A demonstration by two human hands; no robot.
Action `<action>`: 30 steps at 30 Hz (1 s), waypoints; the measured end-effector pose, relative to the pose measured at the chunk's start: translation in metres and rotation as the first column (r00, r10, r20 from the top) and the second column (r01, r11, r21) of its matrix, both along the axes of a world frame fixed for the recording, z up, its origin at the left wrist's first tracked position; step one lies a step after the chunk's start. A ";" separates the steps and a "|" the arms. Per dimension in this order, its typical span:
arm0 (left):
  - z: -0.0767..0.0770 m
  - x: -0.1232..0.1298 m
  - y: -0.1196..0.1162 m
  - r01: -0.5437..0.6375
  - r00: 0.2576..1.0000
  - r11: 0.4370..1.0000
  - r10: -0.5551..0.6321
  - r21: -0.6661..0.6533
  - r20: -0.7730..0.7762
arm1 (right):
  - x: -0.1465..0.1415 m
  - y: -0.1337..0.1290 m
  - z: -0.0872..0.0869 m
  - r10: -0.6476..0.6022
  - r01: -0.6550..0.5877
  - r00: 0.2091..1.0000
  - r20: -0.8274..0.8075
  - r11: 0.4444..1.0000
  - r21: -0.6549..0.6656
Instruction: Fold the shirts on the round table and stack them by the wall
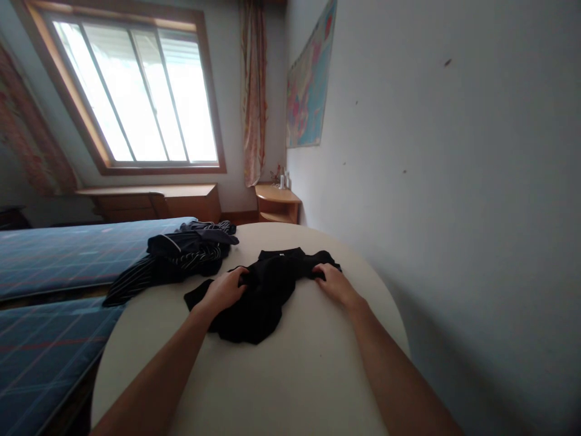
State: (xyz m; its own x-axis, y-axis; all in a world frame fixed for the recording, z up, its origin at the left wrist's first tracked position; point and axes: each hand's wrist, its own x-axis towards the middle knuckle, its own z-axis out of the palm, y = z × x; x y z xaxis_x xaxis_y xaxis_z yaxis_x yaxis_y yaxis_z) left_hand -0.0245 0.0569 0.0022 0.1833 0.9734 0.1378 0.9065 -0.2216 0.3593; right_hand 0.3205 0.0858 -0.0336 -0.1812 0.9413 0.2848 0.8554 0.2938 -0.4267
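Note:
A black shirt [254, 312] lies crumpled on the round white table [299, 375], its collar and a small pale label toward the far side. My left hand [227, 289] is closed on the cloth at the shirt's left part, with the fingertips sunk into the folds. At the right end, my right hand [333, 283] pinches the edge of what looks like a sleeve. Both forearms reach across the table from the near edge.
A heap of dark striped clothes [190, 248] lies at the table's left edge, partly hanging over. Blue plaid mattresses [54, 260] are on the left. A white wall [454, 212] runs along the right. Beyond stand a low desk [181, 194] and a corner shelf [278, 195].

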 end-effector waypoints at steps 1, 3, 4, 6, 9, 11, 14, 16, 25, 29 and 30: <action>-0.002 -0.001 0.003 -0.006 0.999 1.000 0.005 0.022 0.052 | 0.001 0.000 0.000 -0.019 0.019 1.000 0.019 1.000 0.010; -0.004 -0.004 0.011 -0.045 0.977 0.995 0.026 0.089 0.210 | 0.005 0.001 0.002 -0.064 0.063 0.997 0.039 0.998 0.030; -0.003 -0.006 0.014 -0.090 0.953 0.987 0.048 0.130 0.299 | 0.008 0.001 0.003 -0.085 0.084 0.996 0.037 0.996 0.041; -0.002 -0.013 0.021 -0.223 0.884 0.952 0.106 0.210 0.455 | 0.016 0.002 0.007 -0.132 0.132 0.991 0.004 0.988 0.081; 0.001 -0.026 0.028 -0.388 0.795 0.876 0.162 0.286 0.584 | 0.033 0.005 0.012 -0.233 0.251 0.967 -0.104 0.943 0.221; 0.001 -0.033 0.031 -0.435 0.776 0.855 0.197 0.282 0.600 | 0.046 0.007 0.014 -0.311 0.359 0.931 -0.189 0.872 0.333; -0.002 -0.034 0.031 -0.414 0.809 0.888 0.256 0.202 0.530 | 0.057 0.009 0.013 -0.387 0.463 0.885 -0.260 0.791 0.400; -0.006 -0.029 0.029 -0.346 0.859 0.928 0.255 0.137 0.444 | 0.054 0.009 0.012 -0.399 0.469 0.882 -0.251 0.795 0.384; -0.013 -0.020 0.024 -0.248 0.943 0.965 0.219 0.090 0.249 | -0.012 -0.014 0.025 0.173 -0.177 0.983 0.055 0.982 0.071; -0.008 -0.020 0.027 -0.297 0.919 0.943 0.239 0.152 0.314 | -0.015 -0.017 0.023 0.197 -0.197 0.977 0.081 0.980 -0.005; -0.007 -0.020 0.027 -0.298 0.913 0.940 0.230 0.165 0.338 | -0.014 -0.017 0.022 0.203 -0.203 0.977 0.065 0.979 -0.019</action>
